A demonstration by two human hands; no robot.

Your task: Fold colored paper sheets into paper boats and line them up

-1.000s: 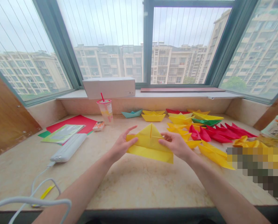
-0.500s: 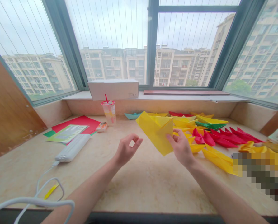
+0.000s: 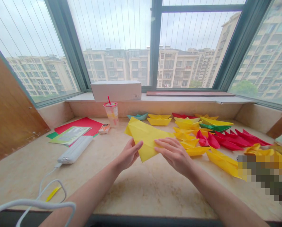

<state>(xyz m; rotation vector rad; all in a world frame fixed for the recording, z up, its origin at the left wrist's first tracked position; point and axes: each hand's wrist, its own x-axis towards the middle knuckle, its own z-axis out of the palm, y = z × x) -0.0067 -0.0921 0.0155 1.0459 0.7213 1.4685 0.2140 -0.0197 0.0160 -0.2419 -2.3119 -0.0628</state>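
Note:
A folded sheet of yellow paper (image 3: 147, 138) is held up, tilted, above the middle of the counter. My left hand (image 3: 130, 154) pinches its left side, the thumb in front and the other fingers behind. Against the paper's right side lie the long fingers of my right hand (image 3: 174, 153); its thumb is hidden. Just right of this paper, several folded yellow paper boats (image 3: 187, 143) stand in a row. One larger yellow paper boat (image 3: 225, 162) lies nearer to my right forearm.
Red paper boats (image 3: 228, 140), a green one (image 3: 215, 127) and a blue one (image 3: 138, 117) stand toward the back and right. At left are a drink cup (image 3: 111, 115), a small orange-and-white packet (image 3: 104, 128), a white power bank (image 3: 75, 149), its cable (image 3: 48, 205) and red paper sheets (image 3: 93, 124).
The yellow paper has moved left and turned. My left hand, empty before, has taken its left side. My right hand has shifted its fingers onto the paper's front.

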